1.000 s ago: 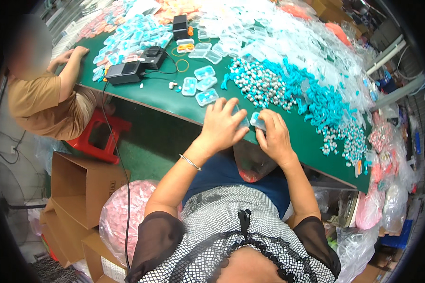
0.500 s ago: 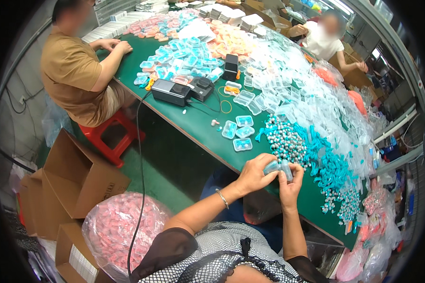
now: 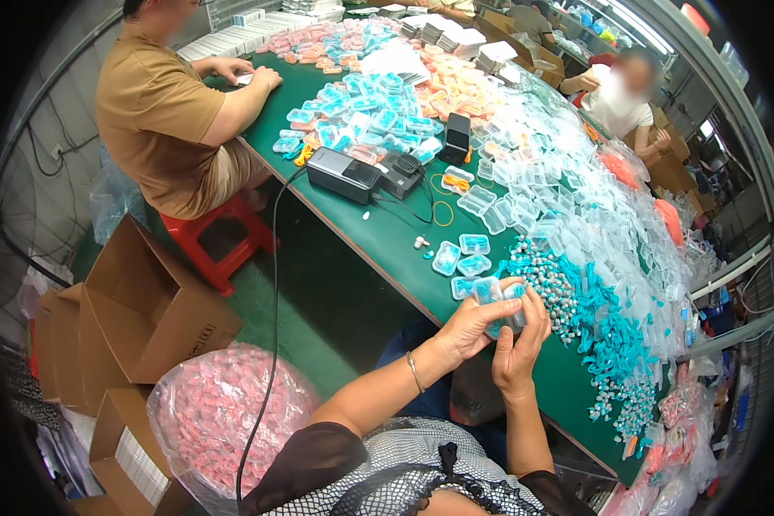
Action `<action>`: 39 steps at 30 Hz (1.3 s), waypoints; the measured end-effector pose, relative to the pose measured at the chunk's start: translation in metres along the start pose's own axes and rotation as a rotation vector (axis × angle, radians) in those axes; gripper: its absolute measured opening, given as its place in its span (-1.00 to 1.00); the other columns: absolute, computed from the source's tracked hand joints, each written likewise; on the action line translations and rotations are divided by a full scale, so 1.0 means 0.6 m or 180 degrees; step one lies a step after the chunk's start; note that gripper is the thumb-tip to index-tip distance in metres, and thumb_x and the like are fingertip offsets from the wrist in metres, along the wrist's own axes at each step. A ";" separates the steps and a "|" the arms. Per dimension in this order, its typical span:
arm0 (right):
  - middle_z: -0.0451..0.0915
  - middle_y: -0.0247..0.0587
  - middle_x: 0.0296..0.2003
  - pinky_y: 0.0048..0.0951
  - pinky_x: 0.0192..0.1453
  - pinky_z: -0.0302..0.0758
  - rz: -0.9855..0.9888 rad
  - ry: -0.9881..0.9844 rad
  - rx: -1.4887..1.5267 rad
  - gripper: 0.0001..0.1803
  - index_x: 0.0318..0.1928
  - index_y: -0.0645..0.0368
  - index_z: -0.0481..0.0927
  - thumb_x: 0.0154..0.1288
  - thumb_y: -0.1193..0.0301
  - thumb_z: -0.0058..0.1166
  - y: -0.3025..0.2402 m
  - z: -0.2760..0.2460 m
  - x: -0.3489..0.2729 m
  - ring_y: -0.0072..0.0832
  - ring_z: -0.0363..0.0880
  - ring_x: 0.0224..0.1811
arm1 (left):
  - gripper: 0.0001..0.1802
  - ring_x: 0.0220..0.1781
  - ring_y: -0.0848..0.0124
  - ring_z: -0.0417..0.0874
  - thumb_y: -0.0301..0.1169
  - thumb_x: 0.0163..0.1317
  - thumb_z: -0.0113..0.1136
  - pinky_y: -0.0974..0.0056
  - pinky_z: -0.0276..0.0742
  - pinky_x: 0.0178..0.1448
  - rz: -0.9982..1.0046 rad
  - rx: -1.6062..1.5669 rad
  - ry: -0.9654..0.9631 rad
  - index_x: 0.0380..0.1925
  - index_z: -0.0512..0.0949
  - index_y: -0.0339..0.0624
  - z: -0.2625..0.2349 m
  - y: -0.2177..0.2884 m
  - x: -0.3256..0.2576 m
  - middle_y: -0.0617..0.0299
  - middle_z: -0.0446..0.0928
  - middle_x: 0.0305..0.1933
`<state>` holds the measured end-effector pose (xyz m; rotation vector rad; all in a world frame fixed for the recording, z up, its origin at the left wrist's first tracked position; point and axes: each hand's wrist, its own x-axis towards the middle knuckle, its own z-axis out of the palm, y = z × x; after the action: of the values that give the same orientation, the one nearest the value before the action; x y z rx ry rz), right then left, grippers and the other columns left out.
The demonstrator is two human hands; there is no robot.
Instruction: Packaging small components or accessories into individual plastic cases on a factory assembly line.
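My left hand (image 3: 470, 328) and my right hand (image 3: 523, 344) come together over the near table edge. Between them is a small clear hinged plastic case (image 3: 488, 291) with something blue inside. My left thumb presses across it, and my right fingers wrap its other side. The fingers partly hide the case, so I cannot tell if its lid is closed. Just beyond my left hand lie several filled clear cases (image 3: 474, 244) with blue contents. Past my right hand is a heap of small grey-and-teal pieces (image 3: 549, 279), beside a pile of teal cords (image 3: 606, 318).
Clear plastic cases (image 3: 576, 206) cover the table's right side. Black devices (image 3: 344, 175) with a cable stand at the left edge. A seated person (image 3: 159, 120) works at left, another (image 3: 615, 99) far right. Cartons (image 3: 159, 310) and a bag of pink pieces (image 3: 232, 413) stand below left.
My hands have drawn closer together around the case, and my right fingers now wrap over it. The whole view has shifted slightly. The person at left now holds a small white thing.
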<state>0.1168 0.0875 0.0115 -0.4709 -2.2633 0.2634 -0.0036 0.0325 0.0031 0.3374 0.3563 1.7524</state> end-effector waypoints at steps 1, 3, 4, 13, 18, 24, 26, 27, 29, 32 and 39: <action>0.34 0.16 0.31 0.03 0.43 0.06 0.0001 0.0000 0.0016 -0.43 0.31 0.30 0.30 0.48 0.16 -0.11 -0.002 0.001 0.007 -0.01 0.29 0.36 | -0.34 0.15 0.40 0.57 -0.43 0.30 0.28 0.27 0.48 0.28 -0.0030 -0.0025 0.0010 0.37 0.27 -0.30 -0.004 0.010 0.001 0.19 0.51 0.16; 0.31 0.18 0.34 0.05 0.45 0.03 -0.0122 -0.0065 0.0295 -0.40 0.35 0.29 0.27 0.47 0.16 -0.08 -0.005 0.005 0.019 0.03 0.25 0.40 | -0.34 0.14 0.36 0.58 -0.43 0.29 0.27 0.15 0.55 0.23 0.0011 0.0109 0.0054 0.37 0.29 -0.21 -0.008 0.030 0.006 0.19 0.50 0.17; 0.28 0.22 0.35 0.04 0.46 0.09 -0.0214 0.0130 0.0559 -0.39 0.37 0.29 0.23 0.44 0.23 -0.03 0.008 0.015 0.016 0.06 0.24 0.41 | -0.33 0.14 0.33 0.59 -0.41 0.27 0.29 0.06 0.59 0.18 -0.0028 0.0140 0.0106 0.37 0.30 -0.15 0.001 0.052 0.005 0.20 0.50 0.16; 0.47 0.11 0.07 -0.34 -0.07 0.60 0.0072 0.0014 0.0861 -0.59 0.07 0.34 0.49 0.16 0.64 0.09 0.044 0.014 -0.018 -0.14 0.54 -0.01 | -0.59 -0.01 0.16 0.60 -0.42 0.15 0.37 -0.13 0.66 -0.04 0.1240 0.0724 0.1712 0.01 0.52 -0.06 -0.080 0.382 0.152 0.15 0.53 -0.04; 0.52 0.04 -0.03 -0.21 0.05 0.55 0.0180 -0.0235 0.0770 -0.65 -0.04 0.28 0.57 0.09 0.65 0.15 0.041 0.020 -0.013 -0.09 0.57 -0.03 | -0.56 0.12 0.09 0.50 -0.38 0.05 0.50 -0.10 0.67 -0.08 0.1687 0.1076 0.2615 -0.07 0.55 -0.12 -0.169 0.572 0.287 0.09 0.52 0.02; 0.56 0.04 -0.08 -0.19 0.01 0.57 0.0045 -0.0179 0.0640 -0.68 -0.11 0.26 0.61 0.06 0.68 0.14 0.045 0.025 0.004 -0.07 0.60 -0.06 | -0.55 0.29 0.21 0.35 -0.28 0.12 0.37 -0.25 0.38 0.23 0.2060 0.1970 0.2395 0.05 0.57 0.02 -0.154 0.631 0.334 0.22 0.39 0.29; 0.57 0.02 -0.10 -0.23 -0.03 0.58 0.0124 -0.0207 0.0760 -0.68 -0.12 0.25 0.61 0.06 0.70 0.13 0.037 0.026 0.008 -0.09 0.61 -0.09 | -0.56 0.32 0.20 0.37 -0.32 0.12 0.37 -0.23 0.35 0.27 0.2069 0.2320 0.2484 0.05 0.58 0.00 -0.153 0.662 0.323 0.17 0.42 0.27; 0.57 0.02 -0.11 -0.25 -0.06 0.59 0.0169 -0.0208 0.0802 -0.69 -0.13 0.25 0.62 0.06 0.70 0.12 0.041 0.027 0.013 -0.10 0.62 -0.10 | -0.47 0.36 0.14 0.33 -0.35 0.11 0.37 -0.21 0.34 0.29 0.2051 0.2484 0.2428 0.13 0.52 -0.02 -0.154 0.655 0.321 0.10 0.35 0.34; 0.59 -0.03 -0.13 -0.26 -0.10 0.59 0.0128 -0.0167 0.0729 -0.69 -0.15 0.24 0.62 0.04 0.71 0.13 0.048 0.030 0.014 -0.12 0.63 -0.13 | -0.22 0.39 0.07 0.30 -0.32 0.03 0.44 -0.20 0.38 0.28 0.2138 0.2928 0.2966 0.31 0.38 -0.08 -0.143 0.618 0.316 0.06 0.24 0.42; 0.60 -0.10 -0.17 -0.26 -0.11 0.57 0.0136 -0.0195 0.0731 -0.70 -0.19 0.21 0.62 0.02 0.70 0.15 0.051 0.029 0.007 -0.15 0.62 -0.15 | 0.03 0.41 0.02 0.28 -0.26 -0.08 0.50 -0.17 0.42 0.26 0.2182 0.4388 0.3269 0.43 0.21 -0.15 -0.138 0.581 0.292 -0.05 0.16 0.45; 0.59 -0.13 -0.16 -0.21 -0.06 0.50 -0.0111 -0.0376 0.0685 -0.68 -0.15 0.18 0.62 0.03 0.68 0.17 0.041 0.027 0.012 -0.16 0.59 -0.16 | -0.29 0.26 0.08 0.52 -0.23 -0.13 0.48 0.10 0.37 0.40 0.2233 0.5205 0.1499 0.09 0.58 -0.29 -0.139 0.504 0.230 -0.16 0.56 0.12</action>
<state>0.1067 0.1124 -0.0026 -0.3095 -2.3219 0.5226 -0.3344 0.1028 0.0569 1.2977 2.2270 1.7745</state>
